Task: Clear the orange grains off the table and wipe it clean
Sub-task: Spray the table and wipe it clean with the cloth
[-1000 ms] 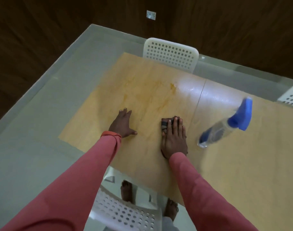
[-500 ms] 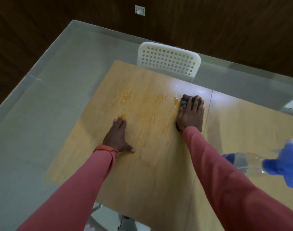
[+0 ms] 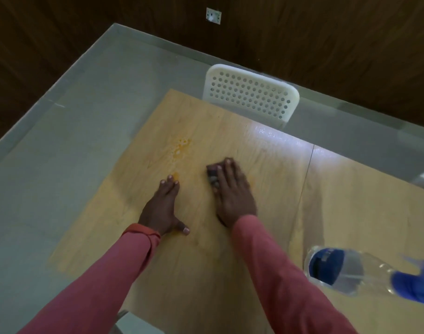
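Note:
A wet orange smear (image 3: 181,147) lies on the light wooden table (image 3: 230,256), with a smaller orange spot just past my left fingertips. My left hand (image 3: 163,208) rests flat on the table, fingers straight and thumb spread. My right hand (image 3: 232,196) presses a dark cloth (image 3: 212,175) flat against the wood, to the right of the smear. Only the cloth's far and left edge shows beyond my fingers. Both arms wear pink sleeves.
A clear spray bottle (image 3: 350,271) with a blue head and blue label lies on its side at the table's right. A white perforated chair (image 3: 250,96) stands at the far edge. Grey floor surrounds the table, dark wood walls behind.
My right hand has dragged the cloth back toward me and to the left, off the orange patch near the table seam. My left hand has stayed planted.

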{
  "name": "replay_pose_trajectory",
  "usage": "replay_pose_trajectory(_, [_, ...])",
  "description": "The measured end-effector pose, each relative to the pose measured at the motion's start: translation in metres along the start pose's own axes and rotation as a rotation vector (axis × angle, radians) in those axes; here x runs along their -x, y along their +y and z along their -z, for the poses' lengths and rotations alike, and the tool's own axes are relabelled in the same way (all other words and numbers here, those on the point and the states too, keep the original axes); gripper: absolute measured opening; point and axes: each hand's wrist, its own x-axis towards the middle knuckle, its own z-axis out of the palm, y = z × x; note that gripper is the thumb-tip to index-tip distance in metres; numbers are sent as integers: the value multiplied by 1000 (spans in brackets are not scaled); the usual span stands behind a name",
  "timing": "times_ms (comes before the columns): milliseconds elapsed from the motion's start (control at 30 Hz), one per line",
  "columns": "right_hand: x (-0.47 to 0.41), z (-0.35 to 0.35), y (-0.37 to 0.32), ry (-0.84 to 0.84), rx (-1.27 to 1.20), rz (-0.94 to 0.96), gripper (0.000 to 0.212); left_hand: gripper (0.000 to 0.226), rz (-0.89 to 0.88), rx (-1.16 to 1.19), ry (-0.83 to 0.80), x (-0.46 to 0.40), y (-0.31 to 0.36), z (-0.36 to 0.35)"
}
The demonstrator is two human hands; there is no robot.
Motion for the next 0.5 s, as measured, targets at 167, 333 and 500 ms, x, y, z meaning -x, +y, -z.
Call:
replay_pose_trajectory(167, [-54, 44, 88, 125, -5, -526, 66, 142, -2, 5, 22, 0, 1, 1])
replay_pose_trajectory(333, [-145, 45, 41, 123, 59, -263, 67, 142, 0, -20, 11, -2, 3, 1])
replay_pose_trajectory(500, [-10, 3, -29, -24, 0, 73, 61, 142, -5, -11, 3, 0, 4, 4])
